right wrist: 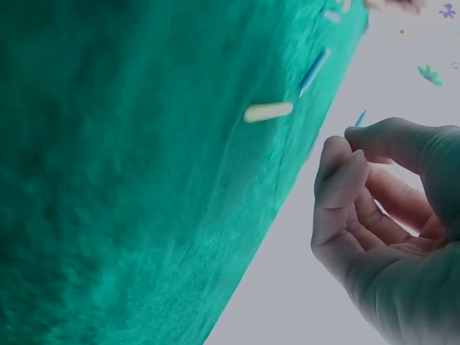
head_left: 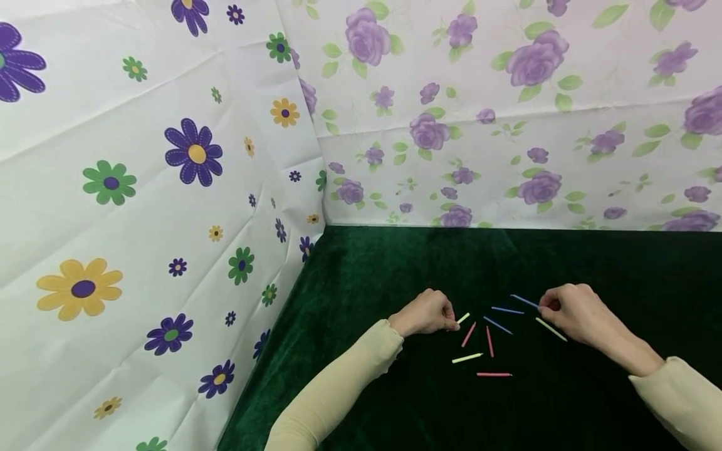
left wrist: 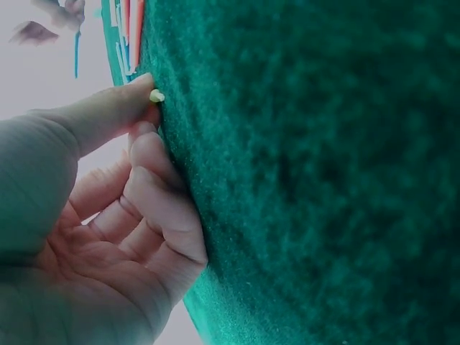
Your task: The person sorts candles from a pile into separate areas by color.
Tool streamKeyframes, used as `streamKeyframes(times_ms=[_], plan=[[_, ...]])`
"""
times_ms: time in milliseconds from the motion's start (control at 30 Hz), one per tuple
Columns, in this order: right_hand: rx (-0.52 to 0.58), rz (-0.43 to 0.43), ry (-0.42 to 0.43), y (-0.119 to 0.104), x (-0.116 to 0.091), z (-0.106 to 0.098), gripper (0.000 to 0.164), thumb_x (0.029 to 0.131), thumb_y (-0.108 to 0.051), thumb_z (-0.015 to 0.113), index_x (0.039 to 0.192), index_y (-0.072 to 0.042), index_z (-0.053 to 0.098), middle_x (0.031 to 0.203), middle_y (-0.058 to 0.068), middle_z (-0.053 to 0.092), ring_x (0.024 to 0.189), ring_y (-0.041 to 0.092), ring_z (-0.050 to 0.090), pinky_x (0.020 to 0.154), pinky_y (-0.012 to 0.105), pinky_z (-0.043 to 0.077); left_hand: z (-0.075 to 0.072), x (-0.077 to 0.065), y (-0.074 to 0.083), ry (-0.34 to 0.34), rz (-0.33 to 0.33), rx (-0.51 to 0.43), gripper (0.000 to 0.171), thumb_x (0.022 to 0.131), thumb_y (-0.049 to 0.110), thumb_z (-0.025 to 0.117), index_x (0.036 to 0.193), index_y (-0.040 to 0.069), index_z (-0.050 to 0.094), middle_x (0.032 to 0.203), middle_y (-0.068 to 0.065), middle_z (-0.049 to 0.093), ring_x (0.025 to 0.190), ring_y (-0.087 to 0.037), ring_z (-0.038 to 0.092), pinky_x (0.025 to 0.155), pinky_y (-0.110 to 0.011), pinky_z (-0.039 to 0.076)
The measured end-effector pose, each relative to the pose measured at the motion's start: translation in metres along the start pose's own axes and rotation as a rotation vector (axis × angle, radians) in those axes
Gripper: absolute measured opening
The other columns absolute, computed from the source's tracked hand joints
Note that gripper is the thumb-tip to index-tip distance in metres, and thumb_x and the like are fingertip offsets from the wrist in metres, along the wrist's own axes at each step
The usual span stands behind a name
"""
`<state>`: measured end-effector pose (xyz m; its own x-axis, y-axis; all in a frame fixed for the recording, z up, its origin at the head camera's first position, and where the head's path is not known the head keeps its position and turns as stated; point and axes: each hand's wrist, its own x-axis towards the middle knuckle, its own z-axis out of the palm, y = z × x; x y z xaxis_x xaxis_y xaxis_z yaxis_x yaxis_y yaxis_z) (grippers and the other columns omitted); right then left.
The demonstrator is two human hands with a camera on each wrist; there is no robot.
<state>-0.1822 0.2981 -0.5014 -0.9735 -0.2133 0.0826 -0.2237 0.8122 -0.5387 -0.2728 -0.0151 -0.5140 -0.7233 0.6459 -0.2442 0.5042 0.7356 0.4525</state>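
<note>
My left hand (head_left: pixel 427 312) pinches a yellow candle (head_left: pixel 463 318) between thumb and forefinger, low over the green cloth. In the left wrist view its end, with a small pale wick, pokes out past the thumb tip. My right hand (head_left: pixel 581 313) pinches one end of a blue candle (head_left: pixel 524 300); its tip shows beyond the fingers in the right wrist view. Between the hands lie two more blue candles (head_left: pixel 507 310) and two red candles (head_left: pixel 489 341). A yellow candle (head_left: pixel 551 329) lies just below the right hand's fingers.
Nearer the front lie another yellow candle (head_left: pixel 467 358) and a red candle (head_left: pixel 494 374). Dark green velvety cloth (head_left: pixel 406 263) covers the table. A flower-print sheet (head_left: pixel 141 238) hangs at the left, and a rose-print sheet (head_left: pixel 496 138) stands behind.
</note>
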Motion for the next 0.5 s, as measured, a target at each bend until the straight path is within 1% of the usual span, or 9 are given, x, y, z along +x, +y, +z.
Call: streamKeyframes(times_ms=[233,500], plan=[[-0.004,-0.006,0.027,0.012,0.020,-0.008,0.013,0.101,-0.008,0.069,0.101,0.000,0.080,0.087,0.005,0.077,0.065,0.008,0.054,0.059,0.025,0.045,0.000,0.001,0.000,0.009,-0.001,0.016,0.022,0.099,0.030,0.083,0.080,0.020,0.078,0.073,0.012,0.068,0.062,-0.003,0.052,0.058,-0.018,0.045],[-0.016,-0.010,0.014,0.025,0.045,-0.017,0.015,0.102,-0.009,0.069,0.101,0.001,0.080,0.089,0.009,0.078,0.064,0.010,0.056,0.060,0.027,0.046,0.001,0.000,0.000,0.005,-0.003,0.006,0.022,0.100,0.030,0.083,0.081,0.019,0.078,0.073,0.011,0.068,0.061,-0.003,0.052,0.057,-0.018,0.046]])
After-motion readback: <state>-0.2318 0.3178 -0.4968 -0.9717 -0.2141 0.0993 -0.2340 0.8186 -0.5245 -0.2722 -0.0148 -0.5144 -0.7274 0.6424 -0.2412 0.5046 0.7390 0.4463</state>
